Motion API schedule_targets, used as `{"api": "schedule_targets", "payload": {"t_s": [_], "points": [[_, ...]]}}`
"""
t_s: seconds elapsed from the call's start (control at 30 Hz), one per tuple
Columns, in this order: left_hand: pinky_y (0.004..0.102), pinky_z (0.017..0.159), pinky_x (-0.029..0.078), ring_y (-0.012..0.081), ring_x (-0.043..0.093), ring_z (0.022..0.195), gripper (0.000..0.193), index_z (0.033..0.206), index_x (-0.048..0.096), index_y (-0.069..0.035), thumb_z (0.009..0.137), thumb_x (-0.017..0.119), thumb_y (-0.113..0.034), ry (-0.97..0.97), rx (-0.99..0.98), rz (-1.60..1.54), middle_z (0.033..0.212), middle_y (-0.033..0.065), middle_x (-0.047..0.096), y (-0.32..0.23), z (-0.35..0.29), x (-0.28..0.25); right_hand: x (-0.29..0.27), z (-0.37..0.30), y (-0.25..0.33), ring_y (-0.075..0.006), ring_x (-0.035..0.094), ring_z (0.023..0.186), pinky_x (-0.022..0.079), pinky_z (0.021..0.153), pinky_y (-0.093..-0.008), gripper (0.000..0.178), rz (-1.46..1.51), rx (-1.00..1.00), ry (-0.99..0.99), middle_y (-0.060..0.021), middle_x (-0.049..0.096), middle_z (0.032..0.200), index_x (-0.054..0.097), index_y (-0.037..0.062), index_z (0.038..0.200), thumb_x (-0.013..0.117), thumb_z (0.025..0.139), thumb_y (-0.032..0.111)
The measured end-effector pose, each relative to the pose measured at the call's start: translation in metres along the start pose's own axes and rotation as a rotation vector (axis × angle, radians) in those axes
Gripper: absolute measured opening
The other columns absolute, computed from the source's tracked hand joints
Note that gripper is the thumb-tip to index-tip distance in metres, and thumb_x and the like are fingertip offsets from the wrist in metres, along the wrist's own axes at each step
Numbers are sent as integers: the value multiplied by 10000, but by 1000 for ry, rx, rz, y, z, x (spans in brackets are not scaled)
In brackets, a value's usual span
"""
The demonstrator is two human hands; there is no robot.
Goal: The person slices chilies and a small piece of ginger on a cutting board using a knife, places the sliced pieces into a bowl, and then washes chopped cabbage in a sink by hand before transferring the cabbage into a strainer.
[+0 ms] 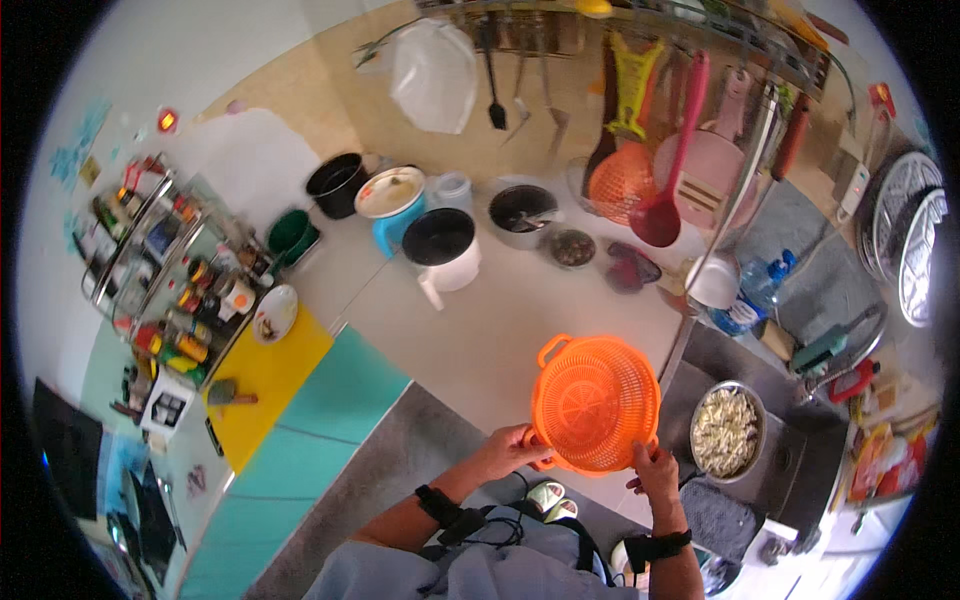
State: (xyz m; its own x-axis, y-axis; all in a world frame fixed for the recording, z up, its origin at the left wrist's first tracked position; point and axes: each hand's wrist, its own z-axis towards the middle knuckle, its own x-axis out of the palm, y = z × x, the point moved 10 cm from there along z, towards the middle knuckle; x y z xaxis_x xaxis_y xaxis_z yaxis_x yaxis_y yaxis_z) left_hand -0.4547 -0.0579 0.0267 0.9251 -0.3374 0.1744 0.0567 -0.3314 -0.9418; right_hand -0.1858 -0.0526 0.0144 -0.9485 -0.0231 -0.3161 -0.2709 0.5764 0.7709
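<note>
An orange plastic colander (590, 405) is held between my two hands at the counter's front edge, and I look down into its bare, perforated inside. Closed on its near left rim is my left hand (508, 452). My right hand (655, 472) pinches the near right rim by the handle. To the right, a metal pot (727, 430) of pale, chopped food pieces stands in the sink (690, 385).
A curved faucet (850, 350) rises behind the sink. Along the back of the counter (480, 335) stand a white-handled pot (440, 250), a blue pitcher (392, 205) and a dark bowl (524, 210). A red ladle (657, 215) hangs above. Spice bottles crowd a rack (160, 240) at left.
</note>
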Motion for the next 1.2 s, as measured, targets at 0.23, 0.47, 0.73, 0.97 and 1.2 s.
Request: {"api": "schedule_targets", "payload": {"t_s": [0.23, 0.47, 0.73, 0.97, 1.2], "points": [[255, 729, 512, 92, 605, 823, 269, 1110, 604, -11, 879, 680, -126, -192, 31, 192, 922, 17, 667, -25, -53, 5, 36, -5, 38, -196, 633, 470, 500, 357, -322, 307, -47, -190, 100, -138, 636, 689, 521, -59, 971, 611, 889, 223], [332, 633, 483, 223, 616, 706, 338, 981, 648, -47, 788, 758, -302, -396, 135, 649, 804, 111, 633, -87, -90, 27, 56, 0, 51, -292, 655, 726, 544, 546, -370, 267, -203, -569, 4, -196, 621, 987, 590, -7, 1083, 621, 850, 119], [371, 666, 497, 297, 629, 775, 449, 981, 649, -77, 724, 787, -418, -640, 129, 908, 812, 111, 618, -110, -108, -1, 106, 7, 42, -191, 611, 738, 493, 471, -270, 799, 65, -410, 210, -116, 526, 933, 231, 82, 1383, 761, 793, 179], [396, 601, 472, 310, 582, 695, 470, 772, 562, -44, 667, 815, -426, -628, 562, 798, 731, 107, 558, -162, -103, -48, 220, 22, 36, -139, 573, 657, 439, 438, -253, 613, 240, -235, 627, -93, 581, 926, 349, 94, 1334, 707, 843, 176], [401, 587, 462, 304, 564, 674, 478, 793, 573, -40, 656, 801, -437, -465, 812, 902, 722, 88, 533, -195, -110, -142, 330, -23, 87, -138, 527, 478, 399, 380, -226, 275, 716, 368, 853, -26, 594, 717, 563, 91, 1075, 543, 943, 332]]}}
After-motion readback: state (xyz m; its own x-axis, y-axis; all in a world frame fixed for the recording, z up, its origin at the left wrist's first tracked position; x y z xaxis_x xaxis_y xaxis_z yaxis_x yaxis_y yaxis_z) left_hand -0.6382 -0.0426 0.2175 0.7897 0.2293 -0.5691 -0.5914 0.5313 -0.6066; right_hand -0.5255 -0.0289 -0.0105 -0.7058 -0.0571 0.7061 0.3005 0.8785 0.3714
